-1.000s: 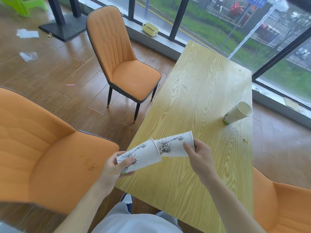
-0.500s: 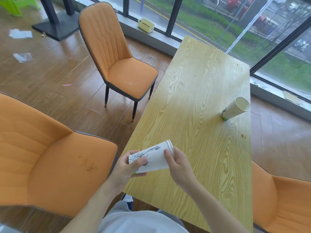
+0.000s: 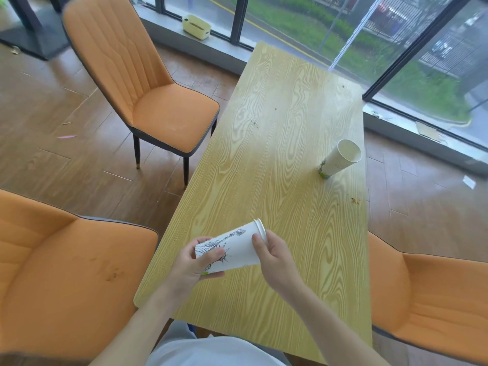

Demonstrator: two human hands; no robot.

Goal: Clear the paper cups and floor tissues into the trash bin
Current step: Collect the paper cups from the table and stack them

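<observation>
Two white paper cups with black drawings are nested into one stack, held tilted over the near end of the wooden table. My left hand grips the stack's base end. My right hand holds its rim end, thumb on the side. A third paper cup stands on the table's far right, its open mouth leaning toward the window. A small white paper scrap lies on the floor at the right. No trash bin is in view.
Orange chairs stand at the left, near left and near right. Crumbs dot the table's right edge. A pale yellow box sits on the window sill. A pink scrap lies on the floor.
The two cups, held apart a second ago, have been pushed one into the other. The view has shifted, and the floor tissues at the far left are out of frame.
</observation>
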